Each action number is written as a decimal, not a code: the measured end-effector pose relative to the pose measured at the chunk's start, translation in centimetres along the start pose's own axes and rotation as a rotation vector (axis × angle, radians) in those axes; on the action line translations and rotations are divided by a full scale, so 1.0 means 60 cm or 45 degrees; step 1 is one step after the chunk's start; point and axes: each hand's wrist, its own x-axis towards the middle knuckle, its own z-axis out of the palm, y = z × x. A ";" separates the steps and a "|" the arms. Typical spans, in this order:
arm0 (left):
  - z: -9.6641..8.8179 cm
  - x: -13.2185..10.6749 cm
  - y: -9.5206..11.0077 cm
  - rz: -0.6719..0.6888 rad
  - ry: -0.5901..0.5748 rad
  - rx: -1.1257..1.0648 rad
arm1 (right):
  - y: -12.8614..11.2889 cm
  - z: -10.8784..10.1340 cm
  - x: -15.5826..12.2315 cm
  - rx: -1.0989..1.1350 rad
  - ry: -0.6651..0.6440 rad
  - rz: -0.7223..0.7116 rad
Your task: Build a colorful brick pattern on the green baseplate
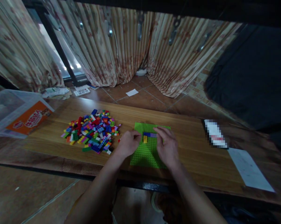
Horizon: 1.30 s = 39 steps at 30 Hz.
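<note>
A green studded baseplate (pixel 145 157) lies on the wooden board between my hands. On its upper part sit a blue brick (pixel 147 134), a purple brick (pixel 153 135) in line with it, and a yellow brick (pixel 145 139) just below the blue one. My left hand (pixel 129 143) is over the plate's left edge, its thumb and fingertips pinched together beside these bricks; anything between them is too small to make out. At the purple brick's right end is my right hand (pixel 167 145), fingers stretched out and thumb apart. Whether it touches the brick is unclear.
A heap of mixed toy bricks (pixel 93 132) lies left of the plate. Beyond it stands a clear plastic box (pixel 25 99) with an orange label. To the right are a phone-like object with a blurred screen (pixel 215 133) and a white paper sheet (pixel 251 169). Curtains (pixel 121 53) hang behind.
</note>
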 end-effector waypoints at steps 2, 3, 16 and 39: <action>-0.013 -0.004 -0.012 -0.001 0.057 -0.092 | 0.010 -0.008 0.010 0.075 0.119 0.078; -0.019 -0.006 -0.018 -0.003 0.092 -0.127 | 0.016 -0.011 0.014 0.100 0.155 0.117; -0.004 -0.004 -0.007 -0.037 0.137 0.026 | 0.027 0.000 0.012 -0.001 -0.094 0.023; 0.055 -0.044 0.033 0.186 0.050 0.833 | 0.005 0.025 -0.008 -0.358 -0.330 -0.165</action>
